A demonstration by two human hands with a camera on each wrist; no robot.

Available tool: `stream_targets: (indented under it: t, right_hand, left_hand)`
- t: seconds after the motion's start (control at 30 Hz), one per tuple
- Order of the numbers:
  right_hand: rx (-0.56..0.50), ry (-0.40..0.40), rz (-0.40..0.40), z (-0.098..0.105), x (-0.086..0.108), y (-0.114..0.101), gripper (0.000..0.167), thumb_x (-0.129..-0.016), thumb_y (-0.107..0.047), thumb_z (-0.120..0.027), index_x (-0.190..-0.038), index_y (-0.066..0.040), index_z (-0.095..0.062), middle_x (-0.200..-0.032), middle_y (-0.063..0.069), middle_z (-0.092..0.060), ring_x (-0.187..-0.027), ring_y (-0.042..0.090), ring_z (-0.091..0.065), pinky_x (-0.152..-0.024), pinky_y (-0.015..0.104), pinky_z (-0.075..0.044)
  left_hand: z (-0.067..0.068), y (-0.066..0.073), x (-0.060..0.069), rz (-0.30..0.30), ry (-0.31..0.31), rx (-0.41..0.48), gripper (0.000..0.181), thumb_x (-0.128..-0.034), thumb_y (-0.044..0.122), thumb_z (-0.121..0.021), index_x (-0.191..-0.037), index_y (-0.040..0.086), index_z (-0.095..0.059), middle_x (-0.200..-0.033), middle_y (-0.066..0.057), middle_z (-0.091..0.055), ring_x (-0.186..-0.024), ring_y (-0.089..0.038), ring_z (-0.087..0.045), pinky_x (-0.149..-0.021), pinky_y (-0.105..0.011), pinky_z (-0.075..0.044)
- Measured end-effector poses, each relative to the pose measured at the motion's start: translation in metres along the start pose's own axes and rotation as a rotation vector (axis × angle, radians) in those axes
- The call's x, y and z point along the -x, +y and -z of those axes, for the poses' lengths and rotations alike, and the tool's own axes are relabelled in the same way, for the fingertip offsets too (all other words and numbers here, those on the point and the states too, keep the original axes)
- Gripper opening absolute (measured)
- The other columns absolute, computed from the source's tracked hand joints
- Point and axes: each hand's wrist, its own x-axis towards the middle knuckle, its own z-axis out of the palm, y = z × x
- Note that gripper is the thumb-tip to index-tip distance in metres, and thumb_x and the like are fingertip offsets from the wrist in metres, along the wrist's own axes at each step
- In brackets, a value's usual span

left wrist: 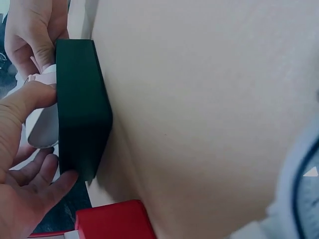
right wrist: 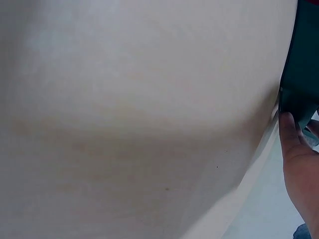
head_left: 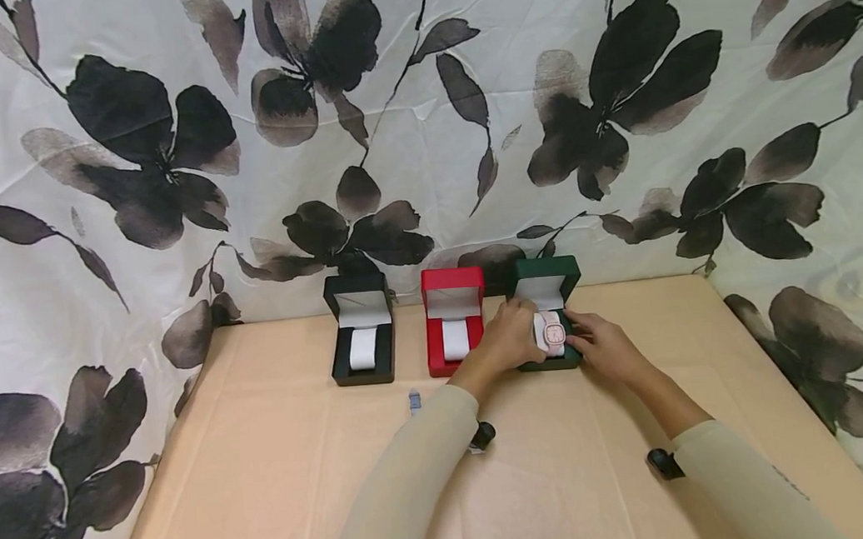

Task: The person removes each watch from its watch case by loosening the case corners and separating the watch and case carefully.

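Note:
The green watch box [head_left: 546, 266] stands lidded-open at the back, right of the red one. Over its base is a white cushion [left wrist: 44, 130] with a pink square-faced watch [head_left: 554, 334] strapped round it. My left hand [head_left: 512, 334] grips this cushion, its thumb on the pink strap and a fingertip against the box's left side. At the other end, my right hand [head_left: 606, 346] holds the box's right side, a finger pressed to the green wall in the right wrist view. Its thumb reaches the cushion in the left wrist view.
A black watch box [head_left: 338, 355] and a red watch box [head_left: 435, 344], both open with white cushions, stand to the left. A blue watch strap [head_left: 414, 401] shows beside my left sleeve. Floral cloth [head_left: 422, 136] hangs behind the beige table [head_left: 266, 481].

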Motion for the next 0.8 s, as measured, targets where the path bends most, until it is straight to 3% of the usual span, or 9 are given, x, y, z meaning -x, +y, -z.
stream_targets:
  t: [0.5, 0.8]
  right_hand:
    - [0.016, -0.015, -0.01, 0.004, 0.004, -0.004, 0.055, -0.101, -0.004, -0.063, -0.151, 0.009, -0.043, -0.141, 0.036, -0.053, -0.122, 0.052, -0.062, -0.102, 0.059, -0.053]
    - [0.026, -0.003, -0.004, 0.001, 0.006, -0.005, 0.055, -0.1, -0.004, -0.065, -0.149, 0.01, -0.044, -0.138, 0.037, -0.054, -0.119, 0.052, -0.063, -0.1, 0.059, -0.054]
  left_hand:
    - [-0.003, 0.003, 0.014, -0.046, 0.093, -0.018, 0.072, -0.0736, 0.035, -0.091, -0.132, 0.012, -0.055, -0.121, -0.004, -0.059, -0.107, -0.015, -0.055, -0.087, -0.027, -0.059]
    - [-0.005, -0.004, 0.011, -0.048, 0.057, 0.184, 0.074, -0.0735, 0.025, -0.093, -0.134, 0.008, -0.054, -0.127, -0.007, -0.058, -0.113, -0.016, -0.054, -0.096, -0.017, -0.052]
